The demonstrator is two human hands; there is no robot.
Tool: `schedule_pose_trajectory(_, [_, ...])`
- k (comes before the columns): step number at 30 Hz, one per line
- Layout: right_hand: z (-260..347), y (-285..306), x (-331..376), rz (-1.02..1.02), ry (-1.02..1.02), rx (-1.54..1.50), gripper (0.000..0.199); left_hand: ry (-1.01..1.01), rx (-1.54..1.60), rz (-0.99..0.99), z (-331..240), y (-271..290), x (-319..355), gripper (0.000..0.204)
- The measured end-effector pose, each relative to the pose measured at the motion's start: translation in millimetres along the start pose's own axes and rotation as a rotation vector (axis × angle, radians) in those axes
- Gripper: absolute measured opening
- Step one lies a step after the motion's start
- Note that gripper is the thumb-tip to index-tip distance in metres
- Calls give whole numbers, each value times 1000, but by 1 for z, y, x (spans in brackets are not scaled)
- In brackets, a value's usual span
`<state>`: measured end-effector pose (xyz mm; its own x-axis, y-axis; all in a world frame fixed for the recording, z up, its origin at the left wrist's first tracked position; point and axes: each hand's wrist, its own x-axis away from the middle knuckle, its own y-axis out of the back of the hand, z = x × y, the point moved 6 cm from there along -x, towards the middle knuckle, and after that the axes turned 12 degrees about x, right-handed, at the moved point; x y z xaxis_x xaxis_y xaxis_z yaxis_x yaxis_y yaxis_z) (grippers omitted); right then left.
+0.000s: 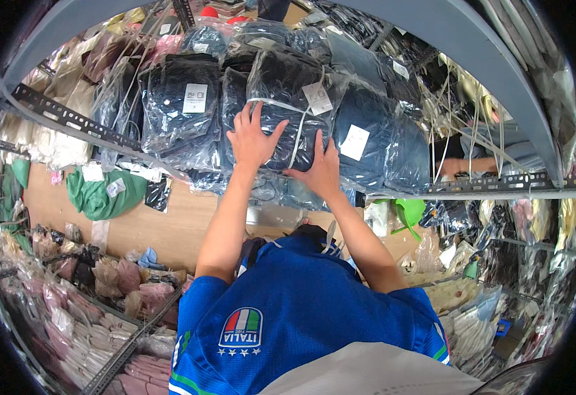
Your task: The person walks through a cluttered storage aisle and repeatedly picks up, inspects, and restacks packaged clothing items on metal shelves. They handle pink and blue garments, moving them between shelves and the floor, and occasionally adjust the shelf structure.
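A bundle of dark folded garments (288,79) in clear plastic lies in front of me, bound with a white strap (299,135) running across and along it. My left hand (255,139) rests on the bundle's left side, fingers spread, thumb pointing toward the strap. Lower on the right side, my right hand (321,168) touches the plastic with its thumb and fingers apart. Neither hand is closed around anything. A white tag (316,98) shows through the wrap. To the left sits another bagged dark garment pack (176,122); bagged blue denim (370,118) lies to the right.
Perforated metal shelf rails (71,117) flank the stack. A green bagged garment (107,192) and a bright green item (408,214) lie below. Packed shelves (130,329) line the lower left. What looks like another person's forearm (469,166) shows beyond the right rail.
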<state>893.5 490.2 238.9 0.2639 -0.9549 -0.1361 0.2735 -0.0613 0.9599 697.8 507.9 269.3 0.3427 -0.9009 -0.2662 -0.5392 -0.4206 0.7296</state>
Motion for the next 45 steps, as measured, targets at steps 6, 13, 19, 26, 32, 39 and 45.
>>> schedule_pose_trajectory(6, [-7,6,-25,54,25,-4,135,32,-12,6,2,-11,-22,77])
schedule_pose_trajectory(13, [-16,2,-31,100,-1,-2,136,95,-45,67,0,-14,-29,83])
schedule_pose_trajectory(19, [-17,5,-28,111,-15,-11,136,96,-13,98,-4,-10,-25,87])
schedule_pose_trajectory(26, [-33,-4,-24,142,-31,-30,138,-107,17,307,-10,-7,8,115])
schedule_pose_trajectory(32, [-43,-12,-19,139,-12,-27,139,-323,127,380,-13,10,39,131])
schedule_pose_trajectory(39, [-48,-9,-23,110,-20,-80,138,-267,77,321,-22,6,25,119])
schedule_pose_trajectory(45, [-49,-8,-15,21,-74,-157,130,-257,-62,307,-27,6,8,111])
